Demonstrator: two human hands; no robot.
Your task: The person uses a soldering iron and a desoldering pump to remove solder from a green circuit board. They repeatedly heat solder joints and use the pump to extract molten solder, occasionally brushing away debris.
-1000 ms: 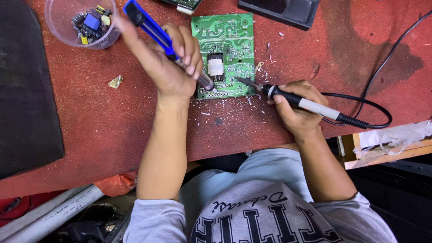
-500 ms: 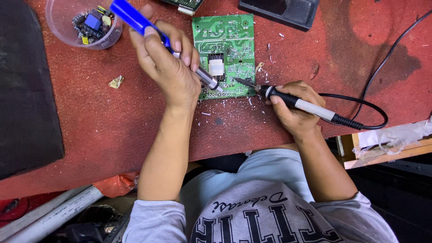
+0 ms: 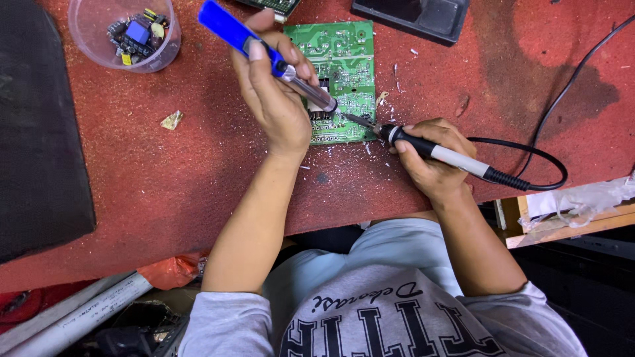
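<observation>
Head view: looking straight down at a red workbench (image 3: 198,185).
Circuit board: green circuit board (image 3: 344,59) lies flat on the bench, between the two hands.
Left hand: left hand (image 3: 274,99), fingers clamped around a blue-handled desoldering pump (image 3: 264,56), its metal tip down on the board.
Right hand: right hand (image 3: 433,158), fingers closed on a black-handled soldering iron (image 3: 430,151), tip touching the board's lower right corner.
Bench, upper left: clear plastic cup (image 3: 126,33) holding loose electronic parts.

A green circuit board (image 3: 340,73) lies flat near the tabletop's far edge; a blue-handled solder sucker (image 3: 264,56) and a soldering iron (image 3: 430,151) tilt onto it.
</observation>
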